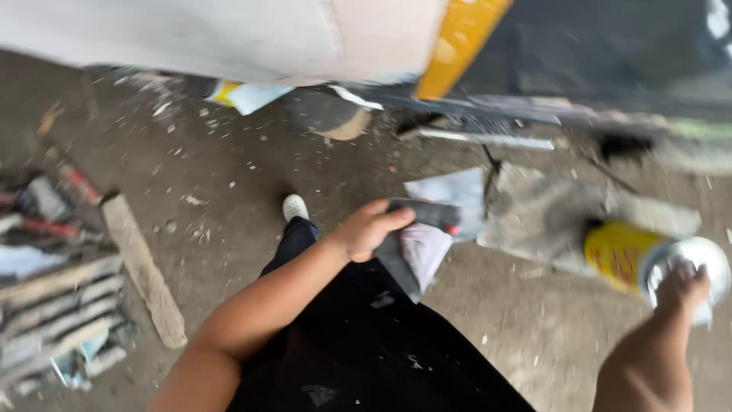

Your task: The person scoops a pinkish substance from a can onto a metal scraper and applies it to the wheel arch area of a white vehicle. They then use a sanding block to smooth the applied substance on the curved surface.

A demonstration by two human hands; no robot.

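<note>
My left hand [370,227] is closed around a dark tool handle [427,214] with a red spot near its end, held together with a grey and white rag [421,255] that hangs below the fingers. My right hand [681,290] grips the silver rim of a yellow metal can [619,253], which is tilted on its side at the right edge of the view. Both hands are above a dusty concrete floor, over my black trousers [358,343] and white shoe [294,206]. The view is blurred by motion.
A wooden plank [143,268] and stacked wood slats with red-handled tools [53,297] lie at the left. Grey cloth or sacking [534,214] is spread under the can. A pale panel [229,38] with a yellow strip [457,42] and debris run along the top.
</note>
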